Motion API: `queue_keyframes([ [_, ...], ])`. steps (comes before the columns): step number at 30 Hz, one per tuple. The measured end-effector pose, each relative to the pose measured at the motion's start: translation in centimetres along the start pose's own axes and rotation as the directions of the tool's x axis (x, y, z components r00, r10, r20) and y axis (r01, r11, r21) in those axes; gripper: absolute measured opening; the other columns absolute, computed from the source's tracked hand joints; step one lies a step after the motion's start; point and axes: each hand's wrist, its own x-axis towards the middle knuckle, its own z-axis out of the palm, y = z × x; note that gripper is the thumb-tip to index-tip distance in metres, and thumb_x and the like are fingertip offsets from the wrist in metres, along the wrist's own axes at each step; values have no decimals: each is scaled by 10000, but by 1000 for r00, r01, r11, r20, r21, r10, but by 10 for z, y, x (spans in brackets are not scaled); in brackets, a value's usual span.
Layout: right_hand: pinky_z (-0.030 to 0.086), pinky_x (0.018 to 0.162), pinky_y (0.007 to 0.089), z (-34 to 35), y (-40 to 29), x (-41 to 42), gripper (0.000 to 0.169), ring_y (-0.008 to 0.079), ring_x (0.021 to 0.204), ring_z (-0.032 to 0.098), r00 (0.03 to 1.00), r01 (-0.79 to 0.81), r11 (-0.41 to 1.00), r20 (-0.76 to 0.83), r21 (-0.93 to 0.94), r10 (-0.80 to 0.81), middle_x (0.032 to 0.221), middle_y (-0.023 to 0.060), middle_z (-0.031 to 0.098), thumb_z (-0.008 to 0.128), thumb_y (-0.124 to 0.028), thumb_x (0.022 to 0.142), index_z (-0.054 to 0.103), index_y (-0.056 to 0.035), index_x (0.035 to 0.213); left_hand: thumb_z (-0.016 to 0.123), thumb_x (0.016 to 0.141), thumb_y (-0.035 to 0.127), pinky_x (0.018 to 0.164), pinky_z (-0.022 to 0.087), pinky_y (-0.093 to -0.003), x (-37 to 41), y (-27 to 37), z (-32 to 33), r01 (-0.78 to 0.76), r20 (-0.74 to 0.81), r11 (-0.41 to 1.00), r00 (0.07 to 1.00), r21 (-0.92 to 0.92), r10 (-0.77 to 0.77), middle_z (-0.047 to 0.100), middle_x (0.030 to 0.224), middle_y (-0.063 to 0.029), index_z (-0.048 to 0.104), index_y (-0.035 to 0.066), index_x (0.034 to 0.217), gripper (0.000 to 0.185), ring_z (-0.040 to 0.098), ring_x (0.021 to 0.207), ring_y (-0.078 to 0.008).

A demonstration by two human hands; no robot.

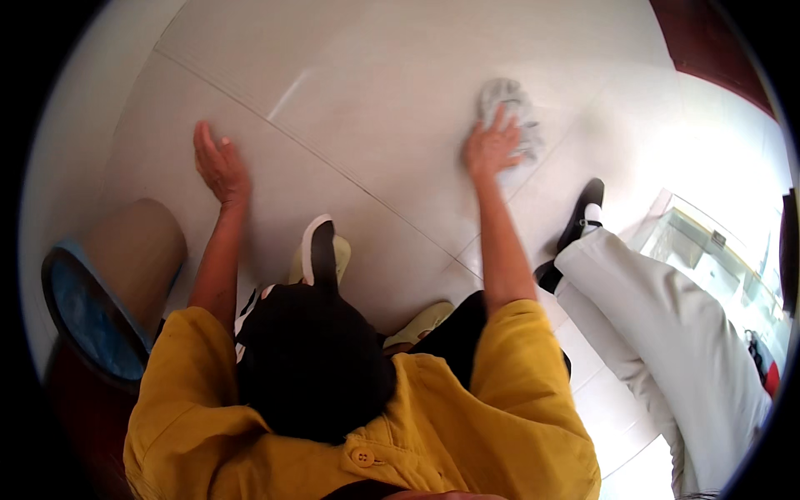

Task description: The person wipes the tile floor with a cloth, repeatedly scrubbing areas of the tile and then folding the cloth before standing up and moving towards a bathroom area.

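Observation:
My right hand [495, 147] lies spread on a crumpled grey cloth [504, 92] against the pale tiled floor [375, 119]. The cloth bunches out past the fingertips and to the right of the hand, and both look blurred. To the left, my left hand [222, 169] is held out over the tiles with nothing in it. Its fingers are extended and the thumb stands a little apart. Whether it touches the floor cannot be told.
At the left, a brown bin [134, 250] with a blue liner stands near my left arm. On the right are another person's light trousers [662, 325] and a black shoe [584, 209], beside a glass display case [694, 244]. A dark red panel [712, 47] borders the floor at upper right.

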Motion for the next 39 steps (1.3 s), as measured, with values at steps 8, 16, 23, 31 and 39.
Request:
queue_keyframes([
  [8,173,1020,581,6,-48,-221,626,239,1303,398,781,624,775,-95,101,-617,1483,40,357,577,-111,734,502,-293,1328,448,949,236,1095,233,-460,5,-3,16,-59,-17,998,998,-16,59,408,1419,-155,395,35,1362,462,340,1339,-326],
  [16,142,1047,617,24,107,-265,704,238,1376,306,794,602,793,31,94,-607,1510,33,310,572,-90,736,430,-312,1389,433,969,254,1096,231,-469,-47,-32,-20,-101,-99,994,990,-39,97,415,1418,-136,408,50,1359,442,327,1342,-354],
  [23,166,1020,656,39,150,-201,618,253,1377,254,885,-455,868,-6,198,465,1521,45,263,558,-356,887,314,-291,1451,431,976,282,1081,262,-469,-38,-32,-20,-128,-140,991,983,-32,123,434,1403,-137,426,56,1350,437,361,1322,-350],
  [31,131,1053,609,79,-38,-200,593,256,1362,284,902,375,769,-396,517,-174,1497,45,311,549,-353,866,386,-218,1420,436,976,260,1068,281,-475,-12,-61,0,-200,-173,978,963,59,207,435,1413,-117,451,65,1336,409,370,1322,-332],
  [39,179,1037,631,58,-67,-195,572,254,1351,351,578,800,600,-301,27,-758,1486,55,346,545,-199,831,432,-325,1378,424,991,239,1064,297,-472,-65,-148,-18,-177,-229,974,951,142,206,421,1419,-134,443,49,1335,393,360,1328,-328],
])
